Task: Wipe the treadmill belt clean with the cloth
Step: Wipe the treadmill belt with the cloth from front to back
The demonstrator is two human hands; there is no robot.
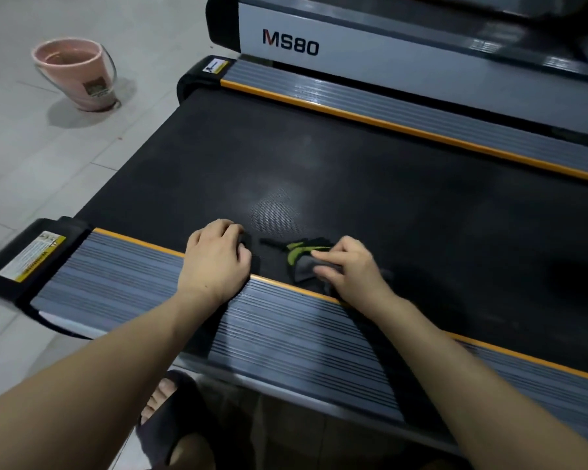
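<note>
A black treadmill belt (353, 171) runs across the middle of the view, seen from above by a person leaning over it. A dark cloth (299, 257) with bright green patches lies bunched on the belt, just inside the belt's near edge. The right hand (348, 266) rests on the cloth's right end, its fingers and thumb curled to pinch a grey fold of it. The left hand (216, 257) sits at the belt's near edge, left of the green patches, knuckles up and fingers curled over a dark piece of fabric; whether that piece belongs to the same cloth is hard to tell. Both bare forearms reach in from the bottom of the view across the near rail (286, 327), a ribbed grey strip with an orange line where it meets the belt. A matching far rail (421, 110) borders the belt's far side. Beyond that, a second machine (370, 45) shows a white panel printed "MS80". A yellow warning label (31, 256) sits on the black cap at the near rail's left end. Off the belt's left end, a pink bucket (75, 74) with a wire handle stands tilted on the pale tiled floor (48, 164). Below the near rail, a foot in a dark sandal (165, 422) rests on the floor.
</note>
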